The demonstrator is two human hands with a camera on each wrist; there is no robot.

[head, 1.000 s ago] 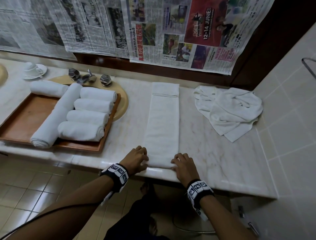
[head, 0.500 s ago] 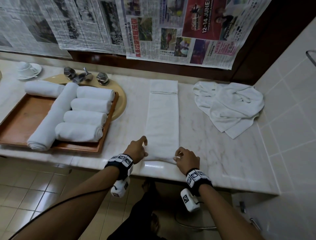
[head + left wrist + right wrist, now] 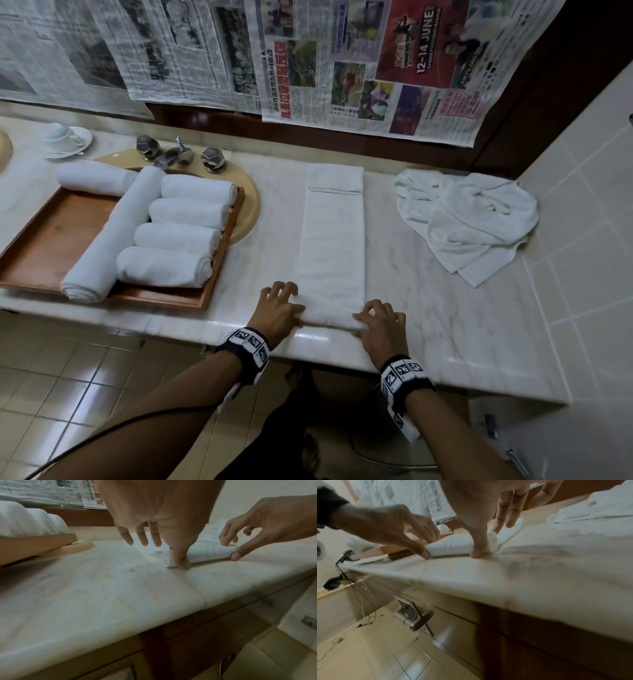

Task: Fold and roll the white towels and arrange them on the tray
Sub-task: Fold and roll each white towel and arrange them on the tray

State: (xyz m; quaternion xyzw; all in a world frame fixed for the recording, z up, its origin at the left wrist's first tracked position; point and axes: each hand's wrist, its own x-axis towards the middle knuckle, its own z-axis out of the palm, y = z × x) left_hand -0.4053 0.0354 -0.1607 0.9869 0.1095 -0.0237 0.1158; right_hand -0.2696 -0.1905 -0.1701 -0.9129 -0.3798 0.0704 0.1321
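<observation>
A white towel [image 3: 330, 246], folded into a long narrow strip, lies on the marble counter [image 3: 428, 308] and runs away from me. Its near end is turned over into a small roll [image 3: 205, 553]. My left hand [image 3: 281, 305] holds the roll's left end, thumb behind it and fingers over the top. My right hand [image 3: 376, 318] holds the right end the same way. At the left, a wooden tray [image 3: 51, 240] carries several rolled white towels [image 3: 171, 267], with one long roll [image 3: 113, 236] lying lengthwise beside them.
A heap of unfolded white towels [image 3: 479, 219] lies at the back right by the tiled wall. The tray partly covers a yellow sink basin [image 3: 251, 205] with a tap [image 3: 178, 154]. A cup and saucer [image 3: 65, 137] stand at the far left. Newspaper [image 3: 342, 61] covers the wall.
Both hands have turned the towel's near end over and pushed it a little away from the counter edge, starting a roll. Nothing else has moved.
</observation>
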